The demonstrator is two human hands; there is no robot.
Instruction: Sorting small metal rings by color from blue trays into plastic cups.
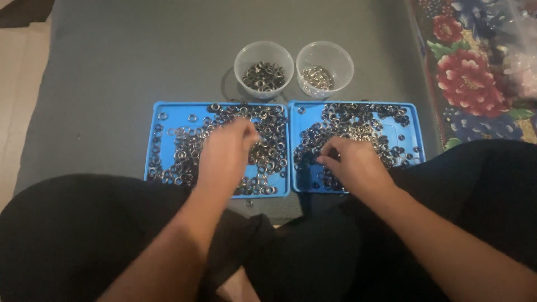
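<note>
Two blue trays side by side on the grey mat [112, 67], both strewn w/ small metal rings. My left hand [226, 154] is over the left tray [162, 109], fingers bunched among the rings [184, 148]; can't tell if pinching one. My right hand [358, 165] is on the right tray [417, 140], fingertips pinched at rings on its left side. Beyond the trays' far edge: left cup [263, 70], right cup [324, 69], w/ bare mat around.
</note>
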